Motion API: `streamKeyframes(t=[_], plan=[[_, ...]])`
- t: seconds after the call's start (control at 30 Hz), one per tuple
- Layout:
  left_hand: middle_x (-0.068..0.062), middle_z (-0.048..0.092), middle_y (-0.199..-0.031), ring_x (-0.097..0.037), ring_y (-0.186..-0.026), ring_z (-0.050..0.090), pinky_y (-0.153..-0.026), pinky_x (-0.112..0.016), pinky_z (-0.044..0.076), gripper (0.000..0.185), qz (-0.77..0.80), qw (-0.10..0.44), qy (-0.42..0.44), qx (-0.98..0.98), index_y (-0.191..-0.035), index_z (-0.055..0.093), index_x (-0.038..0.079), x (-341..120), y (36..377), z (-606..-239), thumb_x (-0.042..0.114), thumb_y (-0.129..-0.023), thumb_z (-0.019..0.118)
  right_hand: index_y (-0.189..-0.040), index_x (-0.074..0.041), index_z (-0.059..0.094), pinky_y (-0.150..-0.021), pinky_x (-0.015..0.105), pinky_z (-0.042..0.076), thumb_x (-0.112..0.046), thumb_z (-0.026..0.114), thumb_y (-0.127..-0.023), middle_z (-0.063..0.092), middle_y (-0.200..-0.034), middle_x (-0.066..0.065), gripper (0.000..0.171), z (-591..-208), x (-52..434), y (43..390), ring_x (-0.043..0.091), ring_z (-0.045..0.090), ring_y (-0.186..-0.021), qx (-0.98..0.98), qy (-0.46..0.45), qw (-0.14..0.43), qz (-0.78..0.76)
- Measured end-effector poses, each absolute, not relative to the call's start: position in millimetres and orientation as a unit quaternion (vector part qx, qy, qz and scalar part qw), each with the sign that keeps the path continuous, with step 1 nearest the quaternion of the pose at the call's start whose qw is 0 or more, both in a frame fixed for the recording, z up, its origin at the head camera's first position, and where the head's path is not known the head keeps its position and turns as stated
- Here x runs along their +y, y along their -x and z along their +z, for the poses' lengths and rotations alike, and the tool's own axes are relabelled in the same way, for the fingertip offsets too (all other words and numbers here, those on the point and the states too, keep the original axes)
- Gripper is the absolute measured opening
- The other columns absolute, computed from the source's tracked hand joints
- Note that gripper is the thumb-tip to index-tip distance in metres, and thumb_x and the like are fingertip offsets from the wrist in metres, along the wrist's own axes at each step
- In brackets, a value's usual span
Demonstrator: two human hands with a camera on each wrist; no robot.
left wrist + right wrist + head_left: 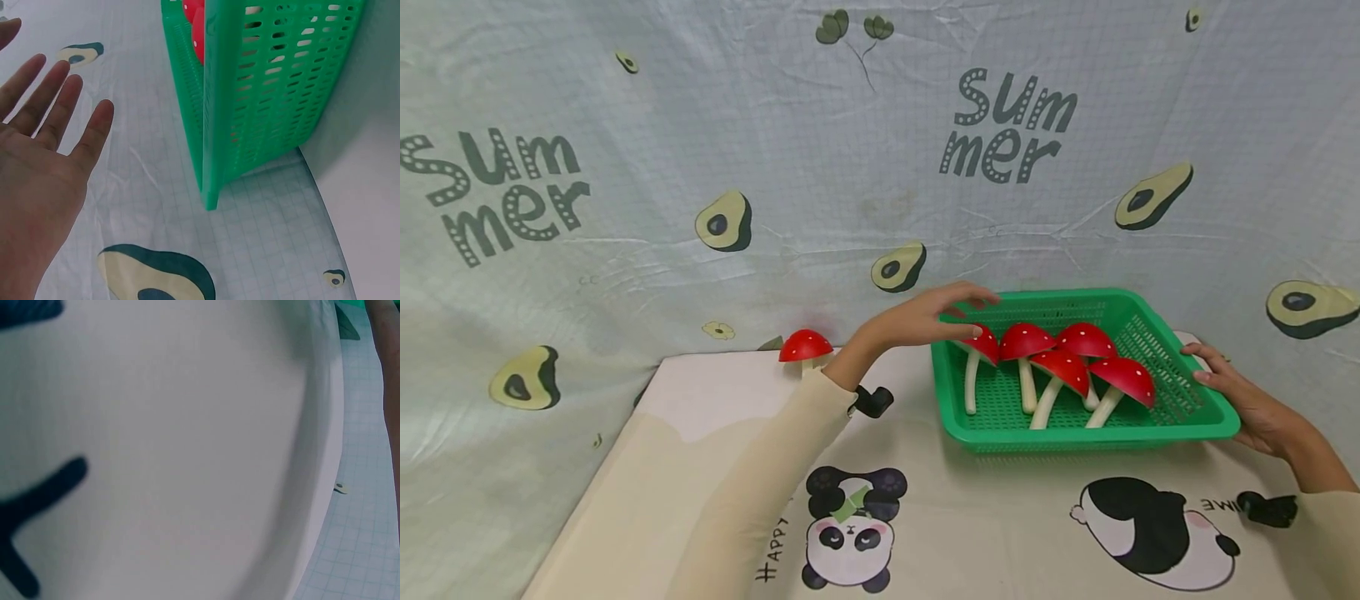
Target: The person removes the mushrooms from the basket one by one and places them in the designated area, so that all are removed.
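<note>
A green slotted basket [1097, 433] stands on the table at the right and holds several toy mushrooms [1063, 367] with red caps and white stems. My left hand [962, 315] hovers over the basket's left rim with straight fingers and holds nothing; the nearest mushroom lies just under it. In the left wrist view the left hand [53, 134] shows a bare palm beside the basket [275, 94]. My right hand [1228, 392] rests against the basket's right rim with its fingers laid along it. One more red mushroom [805, 346] stands alone at the table's far edge, to the left.
The table [1000, 517] wears a cream cloth printed with pandas. Behind it hangs an avocado-print backdrop [850, 167]. The right wrist view is a blur of white cloth [156, 456] with a sliver of arm [390, 394] at its edge.
</note>
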State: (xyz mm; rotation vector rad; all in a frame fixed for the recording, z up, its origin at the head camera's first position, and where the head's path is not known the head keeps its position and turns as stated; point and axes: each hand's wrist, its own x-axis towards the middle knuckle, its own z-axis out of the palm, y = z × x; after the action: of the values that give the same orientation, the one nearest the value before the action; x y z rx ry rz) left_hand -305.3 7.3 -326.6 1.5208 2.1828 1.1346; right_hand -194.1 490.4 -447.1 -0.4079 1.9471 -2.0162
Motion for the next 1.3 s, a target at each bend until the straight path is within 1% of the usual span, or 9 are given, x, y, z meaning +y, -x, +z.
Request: streamKeyframes(t=[0.07, 0.27, 0.33, 0.53, 0.7, 0.87, 0.93, 1.07, 1.3], plan=[[-0.007, 0.05, -0.148, -0.016, -0.131, 0.049, -0.109, -0.031, 0.044, 0.05, 0.385, 0.127, -0.524, 0.749, -0.146, 0.049, 0.005, 13, 306, -326, 0.015, -0.1, 0.063, -0.138, -0.041, 0.03, -0.074, 0.041, 0.063, -0.017, 0.024, -0.112, 0.058, -0.122, -0.013, 0.037, -447, 490, 195, 0.019, 0.072, -0.096, 0.681, 0.14, 0.152, -0.703], [-0.008, 0.048, -0.149, -0.017, -0.131, 0.047, -0.11, -0.035, 0.044, 0.048, 0.358, 0.138, -0.529, 0.757, -0.146, 0.051, 0.007, 27, 306, -325, 0.015, -0.1, 0.062, -0.138, -0.041, 0.03, -0.075, 0.041, 0.063, -0.016, 0.024, -0.112, 0.059, -0.122, -0.013, 0.037, -447, 491, 196, 0.02, 0.072, -0.096, 0.677, 0.138, 0.155, -0.706], [-0.008, 0.048, -0.149, -0.017, -0.132, 0.046, -0.11, -0.034, 0.043, 0.047, 0.345, 0.141, -0.532, 0.76, -0.146, 0.052, 0.008, 32, 306, -324, 0.017, -0.101, 0.061, -0.138, -0.041, 0.03, -0.075, 0.041, 0.063, -0.016, 0.024, -0.112, 0.059, -0.121, -0.012, 0.037, -447, 491, 197, 0.02, 0.072, -0.095, 0.677, 0.138, 0.155, -0.706], [-0.007, 0.047, -0.151, -0.026, -0.139, 0.043, -0.113, -0.036, 0.04, 0.047, 0.344, 0.161, -0.533, 0.756, -0.147, 0.051, 0.009, 40, 308, -326, 0.019, -0.102, 0.061, -0.139, -0.042, 0.03, -0.074, 0.041, 0.063, -0.016, 0.024, -0.112, 0.059, -0.121, -0.013, 0.038, -448, 491, 198, 0.02, 0.072, -0.095, 0.683, 0.137, 0.151, -0.701], [-0.01, 0.047, -0.151, -0.03, -0.138, 0.042, -0.112, -0.038, 0.041, 0.047, 0.356, 0.175, -0.534, 0.747, -0.146, 0.051, 0.007, 44, 311, -328, 0.018, -0.102, 0.06, -0.139, -0.041, 0.029, -0.075, 0.041, 0.063, -0.015, 0.022, -0.112, 0.059, -0.123, -0.013, 0.038, -448, 491, 199, 0.019, 0.072, -0.097, 0.676, 0.148, 0.158, -0.705], [-0.01, 0.05, -0.15, -0.027, -0.139, 0.044, -0.113, -0.031, 0.039, 0.046, 0.361, 0.181, -0.536, 0.742, -0.146, 0.05, 0.005, 49, 314, -327, 0.016, -0.102, 0.058, -0.14, -0.041, 0.03, -0.075, 0.042, 0.063, -0.016, 0.022, -0.112, 0.059, -0.123, -0.013, 0.039, -449, 493, 200, 0.02, 0.072, -0.097, 0.676, 0.149, 0.156, -0.705], [-0.008, 0.052, -0.149, -0.026, -0.14, 0.045, -0.112, -0.025, 0.038, 0.046, 0.364, 0.19, -0.528, 0.743, -0.146, 0.05, 0.005, 51, 316, -327, 0.017, -0.102, 0.058, -0.14, -0.041, 0.029, -0.075, 0.042, 0.062, -0.016, 0.022, -0.112, 0.058, -0.123, -0.013, 0.039, -449, 493, 200, 0.02, 0.072, -0.097, 0.676, 0.15, 0.156, -0.704], [-0.007, 0.055, -0.146, -0.023, -0.138, 0.048, -0.108, -0.019, 0.04, 0.044, 0.373, 0.212, -0.513, 0.743, -0.145, 0.052, 0.005, 58, 321, -329, 0.016, -0.103, 0.056, -0.14, -0.039, 0.028, -0.076, 0.042, 0.062, -0.014, 0.021, -0.111, 0.058, -0.124, -0.011, 0.039, -449, 494, 200, 0.02, 0.072, -0.098, 0.668, 0.161, 0.161, -0.708], [-0.007, 0.058, -0.142, -0.019, -0.133, 0.053, -0.104, -0.019, 0.043, 0.038, 0.368, 0.235, -0.504, 0.745, -0.14, 0.056, 0.006, 72, 328, -331, 0.017, -0.104, 0.054, -0.14, -0.038, 0.028, -0.076, 0.042, 0.062, -0.012, 0.019, -0.111, 0.06, -0.122, -0.007, 0.04, -449, 494, 200, 0.021, 0.072, -0.099, 0.646, 0.17, 0.175, -0.723]])
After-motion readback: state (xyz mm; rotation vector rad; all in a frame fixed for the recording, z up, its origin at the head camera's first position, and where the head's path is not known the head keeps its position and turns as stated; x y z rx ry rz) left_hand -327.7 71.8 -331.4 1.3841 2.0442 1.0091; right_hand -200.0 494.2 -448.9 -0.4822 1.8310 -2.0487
